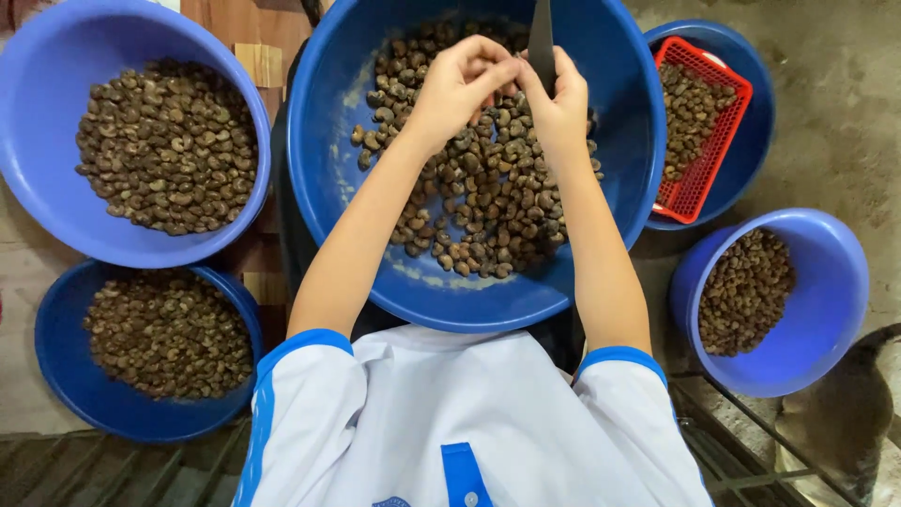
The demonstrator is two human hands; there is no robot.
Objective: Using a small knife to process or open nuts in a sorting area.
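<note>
A large blue basin (333,122) sits in front of me, part filled with several brown cashew nuts (488,188). Both hands meet above its far side. My left hand (457,83) pinches a small nut between its fingertips. My right hand (560,99) grips a dark knife (542,42) whose blade points up and away from me. The two hands touch at the fingertips, and the nut between them is mostly hidden.
Blue basins of brown nuts surround the big one: upper left (38,150), lower left (66,385), lower right (826,300). At upper right a red plastic basket (704,178) of nuts rests in another blue basin (755,141). Concrete floor lies on the right, a metal grate below.
</note>
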